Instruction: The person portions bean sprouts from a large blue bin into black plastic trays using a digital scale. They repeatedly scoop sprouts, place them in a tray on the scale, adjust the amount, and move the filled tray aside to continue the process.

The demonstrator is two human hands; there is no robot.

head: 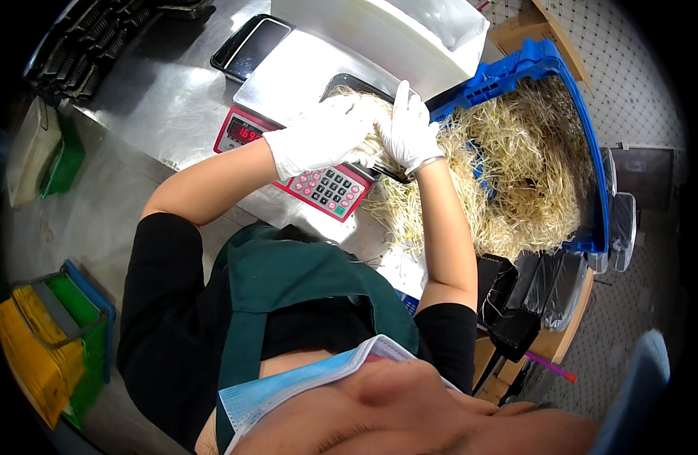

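Note:
White gloves cover both hands, which meet over a black plastic tray [357, 81] on a red digital scale [326, 193]. My left hand [323, 139] lies across the tray, cupped on pale bean sprouts [354, 100]; glare washes out its fingers. From the right side, my right hand [408, 131] presses in on the same bunch, fingers pointing away from me. Some sprouts show between the two hands. Much of the tray is hidden beneath them. The scale's metal pan [286, 74] extends beyond the tray, and its red display is lit.
To the right, a tipped blue crate [596, 187] spills a heap of sprouts [514, 187] onto the steel table [150, 122]. Another black tray [261, 48] sits behind the scale, near a white bin [394, 34]. Stacked black trays [90, 45] occupy the far left.

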